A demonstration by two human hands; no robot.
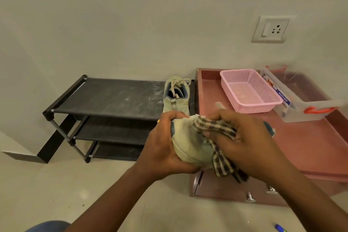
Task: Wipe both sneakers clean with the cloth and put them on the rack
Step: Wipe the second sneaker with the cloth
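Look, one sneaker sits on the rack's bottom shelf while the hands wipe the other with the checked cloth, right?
Wrong shelf: the head view shows that sneaker on the rack's top shelf. The other sneaker is indeed being wiped with the checked cloth.

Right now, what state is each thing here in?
Held sneaker: gripped by left hand, off the shoe rack.
Checked cloth: bunched in right hand, pressed on that sneaker.
Second sneaker: upright on shoe rack's top shelf.
Pink basket: empty, upright.

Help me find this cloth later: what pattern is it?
The cloth is brown-and-cream checked; head view shows it.
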